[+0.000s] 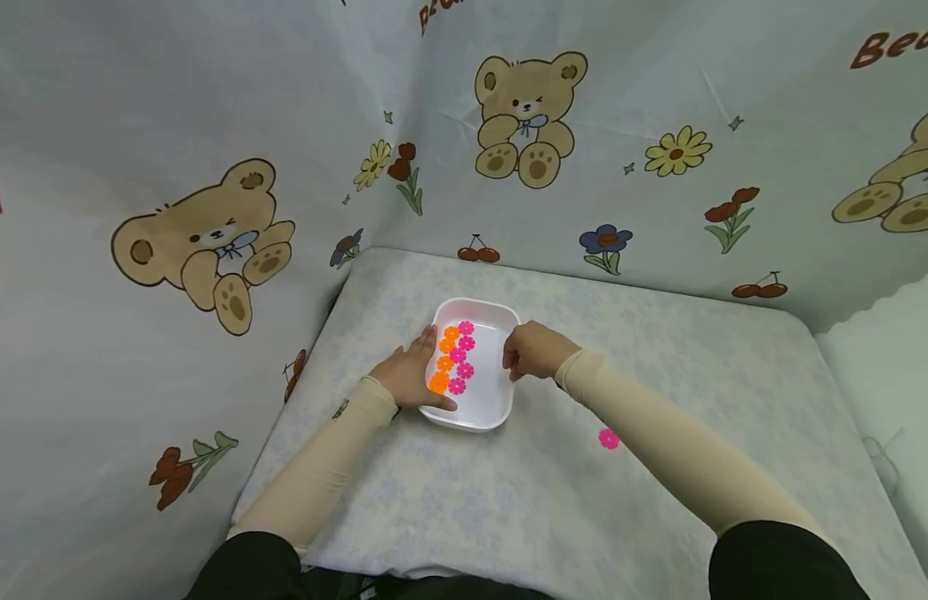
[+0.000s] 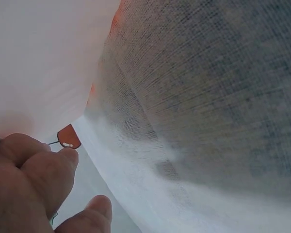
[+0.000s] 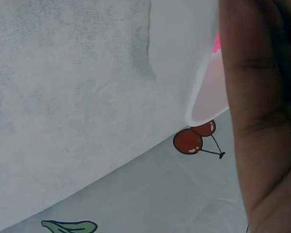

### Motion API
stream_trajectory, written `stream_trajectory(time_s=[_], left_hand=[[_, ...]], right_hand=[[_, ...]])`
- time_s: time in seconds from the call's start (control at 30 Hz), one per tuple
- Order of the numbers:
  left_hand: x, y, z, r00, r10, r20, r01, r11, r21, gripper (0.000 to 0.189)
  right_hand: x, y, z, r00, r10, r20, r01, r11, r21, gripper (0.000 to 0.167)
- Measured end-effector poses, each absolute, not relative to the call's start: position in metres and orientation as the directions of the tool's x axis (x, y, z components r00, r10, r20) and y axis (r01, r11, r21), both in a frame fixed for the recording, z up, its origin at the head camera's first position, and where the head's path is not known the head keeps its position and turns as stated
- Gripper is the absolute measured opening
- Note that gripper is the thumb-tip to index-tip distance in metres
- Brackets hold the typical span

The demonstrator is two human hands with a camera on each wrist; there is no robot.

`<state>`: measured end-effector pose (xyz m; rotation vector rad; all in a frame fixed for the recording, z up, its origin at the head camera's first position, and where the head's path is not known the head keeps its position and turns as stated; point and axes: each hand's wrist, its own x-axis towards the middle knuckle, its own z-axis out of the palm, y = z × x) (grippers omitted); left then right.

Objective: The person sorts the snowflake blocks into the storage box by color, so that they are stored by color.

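Note:
A white rectangular tray stands on the table. Along its left half lie several orange flower-shaped pieces and, beside them, several pink flower pieces. My left hand holds the tray's left side, thumb over the rim near the front corner and fingers along the outside. At the right rim is my right hand, fingers bent downward; whatever lies between the fingertips is hidden. The right wrist view shows that hand close up, beside the tray wall.
One pink flower piece lies on the pale patterned tablecloth, close to the right forearm. A printed curtain with bears and flowers borders the table behind and at left. White fabric hangs beyond the right edge.

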<state>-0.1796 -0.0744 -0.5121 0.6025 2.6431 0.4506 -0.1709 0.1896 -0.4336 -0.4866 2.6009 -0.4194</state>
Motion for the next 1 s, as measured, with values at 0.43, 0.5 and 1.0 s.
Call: stream_trajectory(time_s=[0.43,0.5,1.0], left_hand=[[-0.179,-0.071,-0.511,-0.837,0.443,-0.322,0.307,0.866,0.395,0.148],[-0.178,-0.07,-0.51,-0.836,0.443,-0.323,0.306,0.866,0.394,0.149],[-0.178,-0.066,-0.508,-0.836,0.44,-0.328,0.299,0.866,0.4,0.148]], right_hand=[[-0.122,0.281,-0.466,-0.871,-0.318,-0.374,-0.149,0.897,-0.416,0.012],[-0.111,0.301,-0.472,-0.869,-0.294,-0.397,-0.118,0.904,-0.412,0.014],[-0.074,0.348,-0.499,-0.872,-0.189,-0.452,0.018,0.909,-0.416,0.021]])
